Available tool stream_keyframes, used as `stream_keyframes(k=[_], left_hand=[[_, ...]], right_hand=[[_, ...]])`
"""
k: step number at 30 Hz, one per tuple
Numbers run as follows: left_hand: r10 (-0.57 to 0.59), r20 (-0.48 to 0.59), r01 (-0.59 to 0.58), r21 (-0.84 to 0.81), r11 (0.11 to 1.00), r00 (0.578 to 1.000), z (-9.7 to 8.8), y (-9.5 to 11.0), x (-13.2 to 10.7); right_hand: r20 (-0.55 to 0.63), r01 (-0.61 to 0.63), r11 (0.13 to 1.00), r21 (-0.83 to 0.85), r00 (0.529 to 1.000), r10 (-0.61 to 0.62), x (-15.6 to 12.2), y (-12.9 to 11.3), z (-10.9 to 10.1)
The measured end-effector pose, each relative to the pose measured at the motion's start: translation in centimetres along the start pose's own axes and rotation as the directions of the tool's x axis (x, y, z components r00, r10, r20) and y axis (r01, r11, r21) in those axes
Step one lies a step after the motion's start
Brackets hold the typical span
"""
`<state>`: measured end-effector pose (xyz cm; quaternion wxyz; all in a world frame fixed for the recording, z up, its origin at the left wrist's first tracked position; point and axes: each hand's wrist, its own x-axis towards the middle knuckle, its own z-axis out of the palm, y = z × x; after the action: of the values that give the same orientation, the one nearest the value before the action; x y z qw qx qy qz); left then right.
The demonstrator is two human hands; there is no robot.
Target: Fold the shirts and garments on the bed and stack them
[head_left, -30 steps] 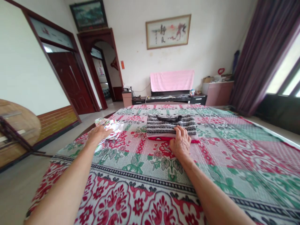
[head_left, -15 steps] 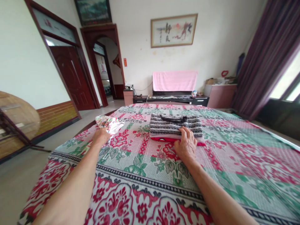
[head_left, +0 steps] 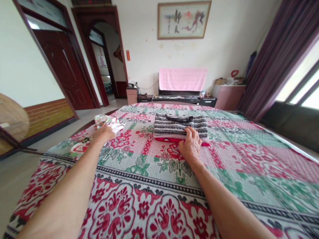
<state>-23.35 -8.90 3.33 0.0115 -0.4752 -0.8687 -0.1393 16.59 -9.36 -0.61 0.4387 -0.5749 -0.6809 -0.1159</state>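
My left hand (head_left: 104,133) is closed on a crumpled white garment with a colourful print (head_left: 107,120) at the left side of the table; its fingertips are partly hidden by the cloth. Under my left forearm shows a red and white patch of fabric (head_left: 79,148), partly covered. My right hand (head_left: 191,144) lies open, fingers bent a little, on the front edge of a stack of folded clothes. On top of that stack is a black-and-white striped knit garment (head_left: 171,125) with a black strip across it. Light pink and red layers (head_left: 165,139) lie beneath.
A red, green and white floral cloth (head_left: 139,156) covers the large table. Beyond it stand a low black cabinet (head_left: 210,101) and a screen draped with a pink towel (head_left: 183,79). Purple curtains (head_left: 276,56) hang on the right. A round wooden board (head_left: 12,113) leans at the left.
The camera view has tilted down and shifted slightly right. The red and white patch by my left forearm now shows plainly. Both hands keep their places on the clothes.
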Motion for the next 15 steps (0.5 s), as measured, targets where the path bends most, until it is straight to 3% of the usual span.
stream_keyframes(k=[3, 11, 15], left_hand=[[-0.087, 0.031, 0.082, 0.152, 0.985, 0.996, 0.9, 0.9, -1.1], [0.010, -0.111, 0.009, 0.168, 0.986, 0.994, 2.0, 0.6, -2.6], [-0.003, -0.077, 0.015, 0.156, 0.988, 0.997, 1.7, 0.7, -2.8]], right_hand=[[0.005, 0.000, 1.000, -0.011, 1.000, 0.000, 0.0, 0.0, 0.0], [-0.005, -0.008, 0.999, 0.039, 1.000, 0.008, 0.0, -0.1, 0.0], [-0.017, -0.017, 0.998, 0.061, 1.000, 0.018, 0.1, 0.0, 0.0]])
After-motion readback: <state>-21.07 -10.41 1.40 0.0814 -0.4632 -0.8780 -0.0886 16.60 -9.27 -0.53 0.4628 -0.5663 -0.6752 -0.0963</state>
